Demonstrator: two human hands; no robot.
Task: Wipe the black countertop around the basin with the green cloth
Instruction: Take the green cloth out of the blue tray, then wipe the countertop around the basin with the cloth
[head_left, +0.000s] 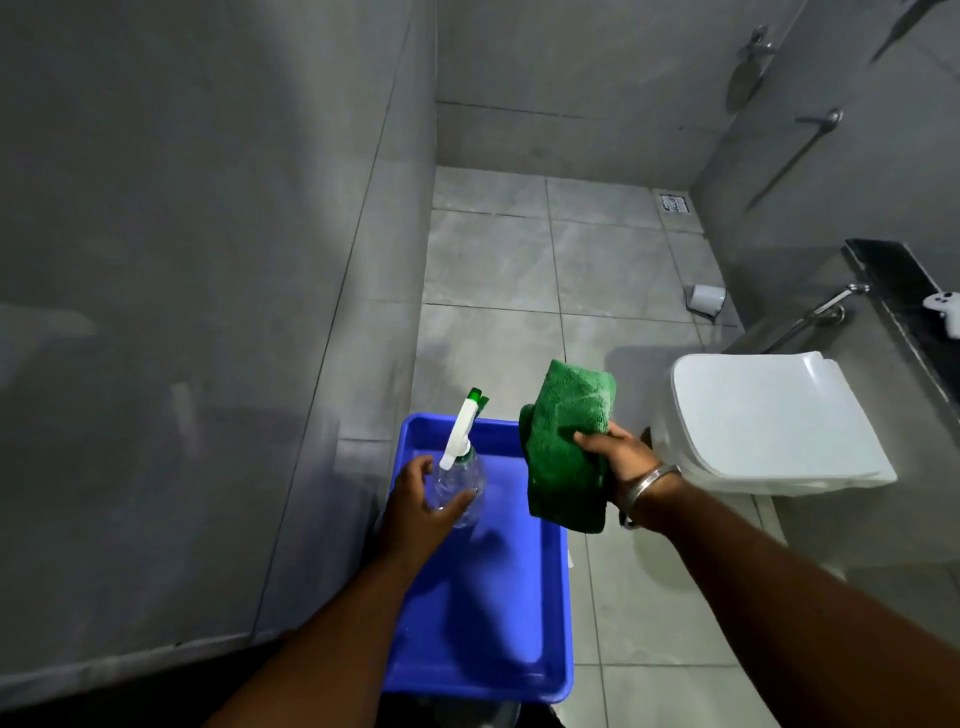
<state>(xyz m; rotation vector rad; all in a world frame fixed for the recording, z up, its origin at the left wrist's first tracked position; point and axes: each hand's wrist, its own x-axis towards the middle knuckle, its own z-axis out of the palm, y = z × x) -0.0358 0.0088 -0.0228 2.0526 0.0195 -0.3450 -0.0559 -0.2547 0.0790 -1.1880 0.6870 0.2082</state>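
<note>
A: Where is the folded green terry cloth (569, 447)?

B: In the right hand (621, 462), pinched by the fingers (589, 440) at about the middle of its right edge. It hangs in the air over the far right corner of the shallow blue plastic tray (550, 623), its lower end just past the tray's right rim.

A: And the left hand (421, 506)?

B: Its fingers are curled around the body of a clear plastic spray bottle with a white trigger and green nozzle (460, 467). The bottle stands upright over the far half of the tray; I cannot tell whether its base rests on the tray floor.

A: How much room is there around the tray?

B: On the left, a grey tiled wall (208, 312) runs close along the tray's edge. On the right, a strip of grey floor tiles (623, 597) separates it from the white toilet with its lid closed (769, 421). Ahead, the floor lies open as far as the back wall, with only a small white cup (705, 299) tipped on its side near the right wall.

A: Any black surface in view?

B: A narrow black stone ledge (898, 286) runs along the right wall behind the toilet, well apart from the cloth. A white object (945, 309) rests on it at the frame's edge.
</note>
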